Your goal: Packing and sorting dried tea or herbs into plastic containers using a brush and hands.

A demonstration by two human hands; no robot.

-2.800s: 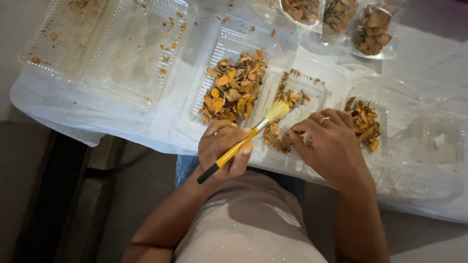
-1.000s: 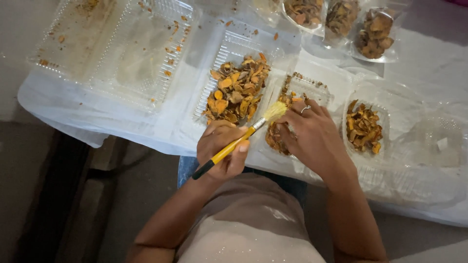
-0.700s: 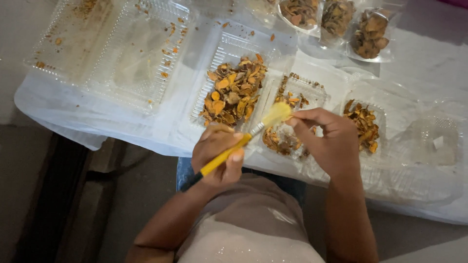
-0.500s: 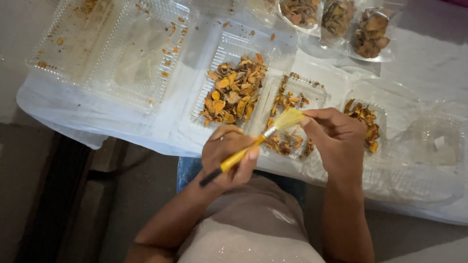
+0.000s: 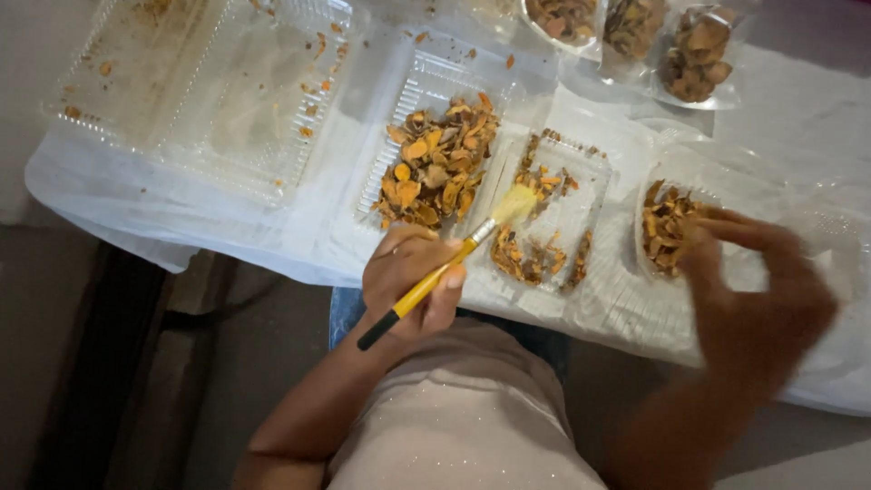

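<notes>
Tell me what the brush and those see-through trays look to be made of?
The brush in the left hand seems to have a glossy yellow painted handle with a black end, likely wood or plastic, a shiny metal collar and pale soft bristles. The trays look like thin clear moulded plastic: you see through them, and they show ridges and glare.

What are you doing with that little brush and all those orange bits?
A person sits at a table covered in white plastic. The left hand holds a yellow brush, its bristles over a clear tray with a few dried orange pieces in it. The right hand, blurred, is at another clear tray holding more pieces. A fuller tray with a pile of pieces lies just beyond the brush, and big, mostly empty trays lie to the left.
</notes>
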